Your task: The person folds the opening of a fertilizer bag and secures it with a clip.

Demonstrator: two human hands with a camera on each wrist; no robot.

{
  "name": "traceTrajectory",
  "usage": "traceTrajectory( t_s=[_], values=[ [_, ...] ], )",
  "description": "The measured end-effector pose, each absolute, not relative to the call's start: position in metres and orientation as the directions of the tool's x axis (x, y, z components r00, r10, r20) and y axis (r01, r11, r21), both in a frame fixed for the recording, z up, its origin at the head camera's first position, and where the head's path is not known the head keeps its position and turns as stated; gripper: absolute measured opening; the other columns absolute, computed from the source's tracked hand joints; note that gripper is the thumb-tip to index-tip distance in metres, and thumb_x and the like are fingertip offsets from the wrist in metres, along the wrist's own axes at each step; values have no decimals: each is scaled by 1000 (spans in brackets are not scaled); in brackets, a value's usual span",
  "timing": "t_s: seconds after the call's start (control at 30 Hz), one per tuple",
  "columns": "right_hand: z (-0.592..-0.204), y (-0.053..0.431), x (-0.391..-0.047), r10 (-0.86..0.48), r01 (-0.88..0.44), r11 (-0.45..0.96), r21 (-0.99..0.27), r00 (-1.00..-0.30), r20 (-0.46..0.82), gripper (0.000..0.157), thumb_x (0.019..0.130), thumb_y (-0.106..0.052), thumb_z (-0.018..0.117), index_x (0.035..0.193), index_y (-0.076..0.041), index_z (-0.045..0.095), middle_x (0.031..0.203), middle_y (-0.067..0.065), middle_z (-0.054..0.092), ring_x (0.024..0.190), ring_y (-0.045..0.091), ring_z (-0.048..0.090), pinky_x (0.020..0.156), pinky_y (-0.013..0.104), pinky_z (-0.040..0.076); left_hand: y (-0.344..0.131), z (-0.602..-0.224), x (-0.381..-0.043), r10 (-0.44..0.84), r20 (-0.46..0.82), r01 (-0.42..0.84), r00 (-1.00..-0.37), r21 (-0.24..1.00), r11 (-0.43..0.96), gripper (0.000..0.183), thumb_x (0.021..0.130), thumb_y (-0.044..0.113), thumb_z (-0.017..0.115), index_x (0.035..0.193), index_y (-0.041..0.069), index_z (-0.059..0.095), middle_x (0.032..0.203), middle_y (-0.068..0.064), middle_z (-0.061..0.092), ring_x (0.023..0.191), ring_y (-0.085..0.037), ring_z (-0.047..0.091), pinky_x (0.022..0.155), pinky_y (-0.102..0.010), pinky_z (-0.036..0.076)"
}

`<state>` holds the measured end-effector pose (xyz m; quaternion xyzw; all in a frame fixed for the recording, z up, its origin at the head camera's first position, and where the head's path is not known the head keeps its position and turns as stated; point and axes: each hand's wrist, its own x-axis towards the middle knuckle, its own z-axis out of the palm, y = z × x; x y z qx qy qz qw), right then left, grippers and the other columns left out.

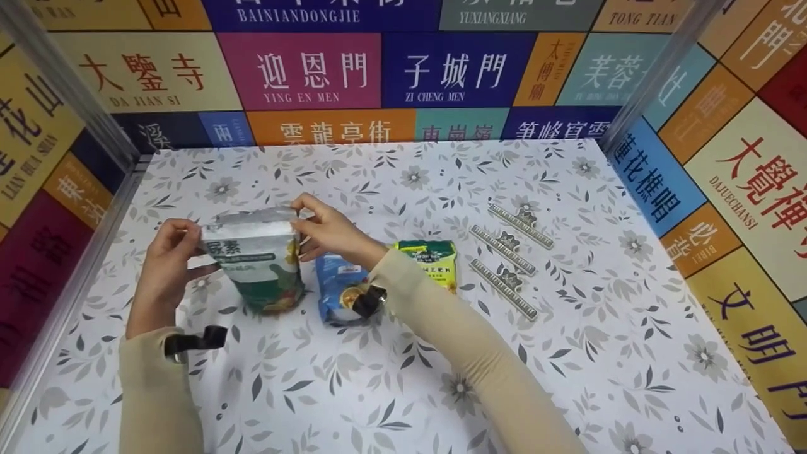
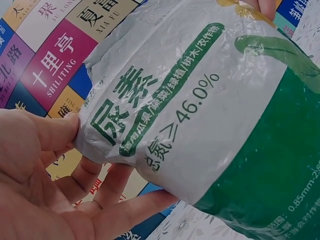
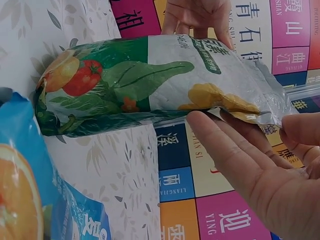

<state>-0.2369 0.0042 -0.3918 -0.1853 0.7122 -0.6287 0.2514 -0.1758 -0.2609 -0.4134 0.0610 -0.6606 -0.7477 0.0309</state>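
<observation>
A white and green urea fertilizer bag (image 1: pixel 268 271) stands upright on the left side of the table. My left hand (image 1: pixel 167 261) pinches its upper left corner between thumb and fingers. At the upper right corner, the thumb and fingers of my right hand (image 1: pixel 334 232) grip the bag's edge. Its silvery top edge spans the space between both hands. The left wrist view has the printed front (image 2: pixel 190 100) close up, with the upper edge crumpled. Vegetables are printed on the side panel (image 3: pixel 100 85), and the right fingers lie along that side near the top.
A blue bag (image 1: pixel 331 284) stands just right of the fertilizer bag, partly behind my right wrist. Beyond my right forearm is a yellow and green bag (image 1: pixel 444 255). Three long metal clips, including the nearest clip (image 1: pixel 504 289), lie farther right. Printed panels (image 1: pixel 302 69) wall the table.
</observation>
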Motion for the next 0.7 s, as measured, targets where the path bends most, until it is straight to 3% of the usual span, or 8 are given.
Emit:
traceTrajectory(
  t_s=[0.4,0.7],
  values=[
    [-393,6,-238,-593,35,168,-985,-795,-129,16,107,-19,48,122,-13,46,87,8,52,71,25,67,69,38,59,-261,-413,-173,-81,-37,-24,-996,986,-165,6,102,22,56,98,19,57,94,0,51,82,-11,61,67,-30,58],
    [-390,12,-235,-591,-15,177,-984,-801,-94,30,104,-22,55,131,-13,47,106,10,61,84,27,70,75,36,57,-262,-412,-174,-81,-64,-50,-995,984,-171,7,103,20,54,97,20,58,93,0,51,81,-10,60,67,-30,58]
  ],
)
